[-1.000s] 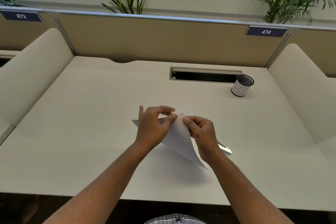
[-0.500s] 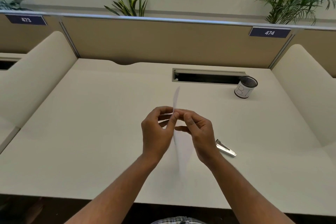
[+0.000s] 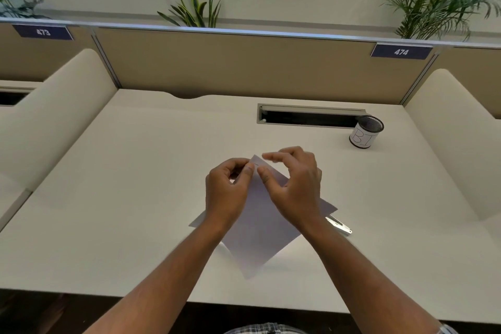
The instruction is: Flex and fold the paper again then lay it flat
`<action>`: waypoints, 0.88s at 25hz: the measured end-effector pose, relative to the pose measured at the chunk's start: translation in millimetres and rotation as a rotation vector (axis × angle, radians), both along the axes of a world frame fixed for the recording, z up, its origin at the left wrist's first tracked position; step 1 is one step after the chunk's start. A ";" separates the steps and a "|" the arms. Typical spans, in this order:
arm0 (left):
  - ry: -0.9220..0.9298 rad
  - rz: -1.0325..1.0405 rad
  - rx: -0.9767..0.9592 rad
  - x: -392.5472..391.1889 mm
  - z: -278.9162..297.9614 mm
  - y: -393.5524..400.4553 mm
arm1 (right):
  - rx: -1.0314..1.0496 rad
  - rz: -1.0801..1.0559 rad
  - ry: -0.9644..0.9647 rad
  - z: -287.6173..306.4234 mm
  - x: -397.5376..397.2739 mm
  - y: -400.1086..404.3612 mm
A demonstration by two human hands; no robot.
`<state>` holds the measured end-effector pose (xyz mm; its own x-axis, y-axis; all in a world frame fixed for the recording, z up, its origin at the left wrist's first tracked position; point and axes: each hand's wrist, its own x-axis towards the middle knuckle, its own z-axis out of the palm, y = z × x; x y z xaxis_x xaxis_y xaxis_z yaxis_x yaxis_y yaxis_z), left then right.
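Observation:
A white sheet of paper (image 3: 260, 233) hangs over the desk (image 3: 135, 171), lying like a diamond with one corner pointing away from me. My left hand (image 3: 226, 192) pinches the paper near that far corner between thumb and forefinger. My right hand (image 3: 294, 187) is beside it over the same corner, its thumb on the paper and its fingers curved and blurred above the sheet. The paper's right corner covers part of a metal clip (image 3: 339, 225) that lies on the desk.
A black mesh cup (image 3: 366, 135) with a white label stands at the back right, next to a cable slot (image 3: 309, 116). Padded dividers flank the desk on both sides; a panel with plates 473 and 474 closes the back. Plants stand behind it.
The paper was edge-on and upright between both hands half a second ago; now it faces me flat, spread as a diamond. My right hand's fingers have lifted from the pinch.

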<state>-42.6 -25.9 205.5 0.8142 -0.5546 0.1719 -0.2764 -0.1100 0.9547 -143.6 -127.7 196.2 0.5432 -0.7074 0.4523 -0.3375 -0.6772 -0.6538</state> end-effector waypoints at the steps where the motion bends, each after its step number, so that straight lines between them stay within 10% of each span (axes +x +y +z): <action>1: -0.006 -0.012 0.007 -0.8 0.4 -0.1 | 0.043 0.012 0.010 -1.1 -0.1 0.0; 13: 0.197 -0.030 0.112 -2.9 5.0 -6.7 | 0.668 0.161 -0.133 -5.5 -13.5 -7.9; 22: 0.174 -0.031 0.013 -0.4 8.7 -0.8 | 0.338 0.065 -0.045 -13.8 -35.7 -27.5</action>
